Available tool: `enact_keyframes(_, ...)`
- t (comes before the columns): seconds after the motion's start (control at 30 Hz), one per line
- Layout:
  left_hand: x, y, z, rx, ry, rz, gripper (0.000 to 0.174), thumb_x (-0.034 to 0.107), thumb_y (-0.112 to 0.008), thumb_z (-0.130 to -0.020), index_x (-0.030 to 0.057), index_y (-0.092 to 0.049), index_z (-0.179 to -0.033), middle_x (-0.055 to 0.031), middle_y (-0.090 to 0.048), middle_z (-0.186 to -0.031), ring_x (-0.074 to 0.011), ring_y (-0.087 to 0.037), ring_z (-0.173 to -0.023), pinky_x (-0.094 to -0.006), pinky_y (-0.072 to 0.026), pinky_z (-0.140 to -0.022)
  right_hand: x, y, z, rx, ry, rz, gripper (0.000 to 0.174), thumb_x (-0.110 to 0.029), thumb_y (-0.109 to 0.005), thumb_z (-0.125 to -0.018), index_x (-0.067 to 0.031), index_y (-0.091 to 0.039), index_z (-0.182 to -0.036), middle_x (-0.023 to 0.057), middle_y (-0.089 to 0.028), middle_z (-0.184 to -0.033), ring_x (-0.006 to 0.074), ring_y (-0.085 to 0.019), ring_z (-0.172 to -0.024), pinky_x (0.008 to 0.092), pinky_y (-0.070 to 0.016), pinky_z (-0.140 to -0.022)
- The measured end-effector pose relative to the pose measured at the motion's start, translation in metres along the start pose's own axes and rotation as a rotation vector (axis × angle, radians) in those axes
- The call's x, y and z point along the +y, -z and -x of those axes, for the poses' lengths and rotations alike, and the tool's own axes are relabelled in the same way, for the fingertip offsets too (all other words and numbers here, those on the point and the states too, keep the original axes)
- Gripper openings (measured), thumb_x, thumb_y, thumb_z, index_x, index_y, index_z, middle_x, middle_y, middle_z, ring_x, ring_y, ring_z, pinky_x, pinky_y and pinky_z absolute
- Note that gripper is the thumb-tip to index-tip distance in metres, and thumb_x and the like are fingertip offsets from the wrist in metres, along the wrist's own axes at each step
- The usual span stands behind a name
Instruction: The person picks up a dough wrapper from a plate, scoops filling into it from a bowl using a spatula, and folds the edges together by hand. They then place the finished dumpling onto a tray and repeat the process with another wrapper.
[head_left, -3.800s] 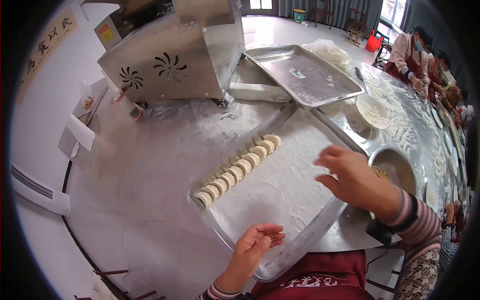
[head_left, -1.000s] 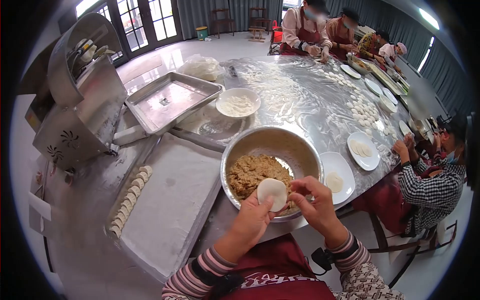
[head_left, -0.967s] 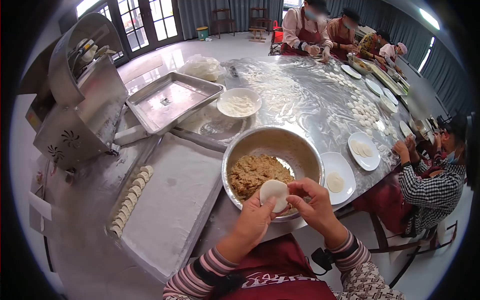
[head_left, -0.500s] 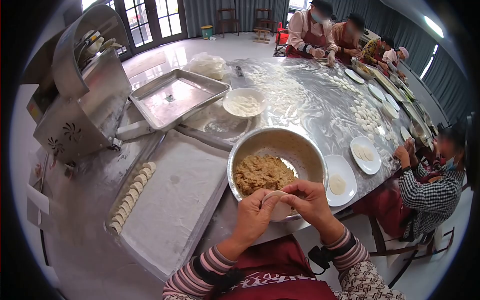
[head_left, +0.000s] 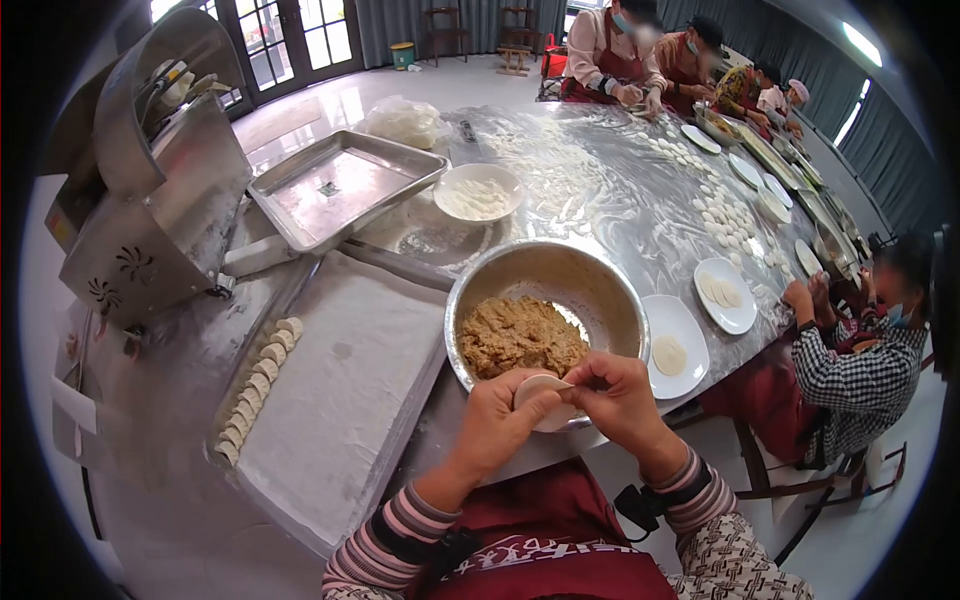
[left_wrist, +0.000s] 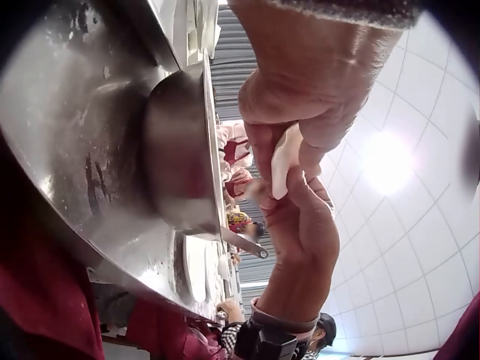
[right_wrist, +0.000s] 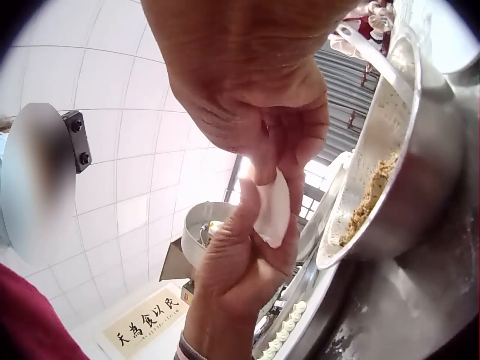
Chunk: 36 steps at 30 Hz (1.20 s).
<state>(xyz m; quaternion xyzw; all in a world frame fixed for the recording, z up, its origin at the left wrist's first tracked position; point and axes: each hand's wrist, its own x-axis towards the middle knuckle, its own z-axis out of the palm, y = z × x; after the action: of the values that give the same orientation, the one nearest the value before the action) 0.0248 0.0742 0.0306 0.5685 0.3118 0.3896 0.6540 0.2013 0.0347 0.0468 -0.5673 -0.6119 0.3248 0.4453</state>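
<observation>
A white dumpling wrapper point(head_left: 556, 417) is held between both hands, just over the near rim of a steel bowl point(head_left: 592, 285) of brown filling point(head_left: 525, 335). My left hand point(head_left: 497, 415) cups it from the left, thumb along its near side. At its right edge my right hand point(head_left: 622, 395) pinches the dough between thumb and fingertips. The right wrist view shows the wrapper point(right_wrist: 275, 217) folded into a half-moon; its inside is hidden. In the left wrist view the wrapper point(left_wrist: 283, 161) is partly covered by fingers.
Left of the bowl, a floured tray point(head_left: 335, 420) carries a row of dumplings point(head_left: 262, 378). A plate point(head_left: 690, 315) holding one wrapper point(head_left: 669, 355) stands to the right. Behind are a flour bowl point(head_left: 500, 178) and another tray point(head_left: 340, 190). A person in checks point(head_left: 860, 370) sits at the right.
Both hands were empty over the dumpling tray; the view has since turned right. A second ago the wrapper showed as a round disc; now it is folded, with the right fingers pinching its edge.
</observation>
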Motion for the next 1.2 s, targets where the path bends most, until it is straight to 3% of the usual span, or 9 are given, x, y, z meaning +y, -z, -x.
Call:
enact_keyframes(0.13, 0.006, 0.006, 0.004, 0.037, 0.011, -0.141, 0.018, 0.001, -0.066, -0.084, -0.0014, -0.068, -0.101, -0.006, -0.069, -0.093, -0.0095, -0.063, -0.084, -0.0234, -0.0509, -0.075, -0.016, 0.015, 0.001, 0.079, 0.248, 0.192, 0.031, -0.004, -0.077, -0.07, -0.0016, -0.064, -0.098, 0.0072, -0.062, -0.079, 0.0133, -0.059, -0.066, 0.0264, -0.0479, -0.057)
enact_keyframes(0.27, 0.009, 0.025, 0.016, 0.33, -0.244, -0.256, 0.017, -0.004, -0.068, -0.079, -0.0005, -0.07, -0.096, -0.0093, -0.071, -0.089, -0.0139, -0.066, -0.08, -0.0259, -0.0525, -0.074, -0.02, 0.057, 0.026, 0.245, 0.12, 0.671, 0.054, -0.018, -0.084, -0.063, -0.0036, -0.061, -0.11, 0.0054, -0.06, -0.077, 0.0153, -0.057, -0.063, 0.0283, -0.0475, -0.056)
enact_keyframes(0.37, 0.006, 0.038, 0.02, 0.425, -0.586, -0.572, 0.013, -0.006, -0.065, -0.082, -0.0009, -0.068, -0.093, -0.011, -0.069, -0.093, -0.018, -0.067, -0.085, -0.0268, -0.0527, -0.076, -0.002, 0.058, 0.042, 0.114, -0.135, 0.591, 0.045, -0.015, -0.083, -0.066, -0.0024, -0.064, -0.105, 0.0043, -0.059, -0.069, 0.0129, -0.055, -0.058, 0.0267, -0.0456, -0.054)
enact_keyframes(0.5, -0.001, 0.036, 0.031, 0.441, -0.59, -0.638, 0.012, -0.001, -0.063, -0.086, -0.0036, -0.061, -0.098, -0.0145, -0.067, -0.098, -0.0223, -0.067, -0.089, -0.0294, -0.0537, -0.078, 0.027, 0.033, 0.036, 0.266, -0.033, 0.226, 0.017, -0.005, -0.076, -0.075, 0.0007, -0.068, -0.089, 0.0056, -0.061, -0.068, 0.0089, -0.055, -0.058, 0.0231, -0.0429, -0.052)
enact_keyframes(0.57, -0.008, 0.035, 0.04, 0.393, -0.099, -0.138, 0.018, 0.004, -0.061, -0.09, -0.0052, -0.055, -0.104, -0.0187, -0.066, -0.099, -0.0257, -0.067, -0.09, -0.0329, -0.0549, -0.079, 0.028, 0.026, 0.026, 0.273, 0.038, 0.24, 0.016, -0.003, -0.075, -0.075, 0.0011, -0.068, -0.089, 0.0069, -0.063, -0.07, 0.0111, -0.057, -0.058, 0.0241, -0.0441, -0.052)
enact_keyframes(0.6, -0.009, 0.033, 0.04, 0.393, -0.094, -0.138, 0.018, 0.004, -0.061, -0.09, -0.0052, -0.055, -0.104, -0.0187, -0.066, -0.099, -0.0257, -0.067, -0.09, -0.0329, -0.0549, -0.079, 0.029, 0.024, 0.022, 0.281, 0.113, 0.256, 0.015, -0.002, -0.074, -0.076, 0.0015, -0.067, -0.088, 0.0082, -0.064, -0.071, 0.0133, -0.06, -0.059, 0.0251, -0.0453, -0.053)
enact_keyframes(0.67, -0.009, 0.028, 0.042, 0.348, 0.085, 0.366, 0.024, 0.006, -0.06, -0.09, -0.0069, -0.052, -0.108, -0.0217, -0.065, -0.098, -0.0278, -0.067, -0.09, -0.0366, -0.0561, -0.081, 0.035, 0.023, 0.016, 0.282, 0.176, 0.351, 0.013, 0.0, -0.073, -0.076, 0.0016, -0.067, -0.087, 0.0097, -0.064, -0.072, 0.0164, -0.061, -0.06, 0.0267, -0.0461, -0.052)
enact_keyframes(0.83, -0.011, 0.034, 0.052, 0.359, 0.205, 0.327, 0.025, 0.003, -0.061, -0.088, -0.0065, -0.052, -0.109, -0.0228, -0.065, -0.1, -0.0296, -0.067, -0.091, -0.04, -0.0566, -0.081, 0.01, 0.027, 0.027, 0.382, 0.312, 0.481, 0.011, 0.005, -0.069, -0.076, 0.0017, -0.066, -0.086, 0.0129, -0.063, -0.074, 0.0245, -0.063, -0.062, 0.031, -0.0478, -0.053)
enact_keyframes(1.2, -0.03, 0.027, 0.059, 0.211, 0.343, 0.408, 0.024, 0.003, -0.051, -0.094, -0.0078, -0.051, -0.114, -0.022, -0.063, -0.109, -0.029, -0.065, -0.1, -0.0386, -0.0524, -0.09, 0.027, 0.005, 0.021, 0.123, 0.379, 0.425, 0.013, 0.002, -0.069, -0.076, 0.0007, -0.064, -0.087, 0.0125, -0.06, -0.072, 0.0263, -0.06, -0.059, 0.0339, -0.0464, -0.05)
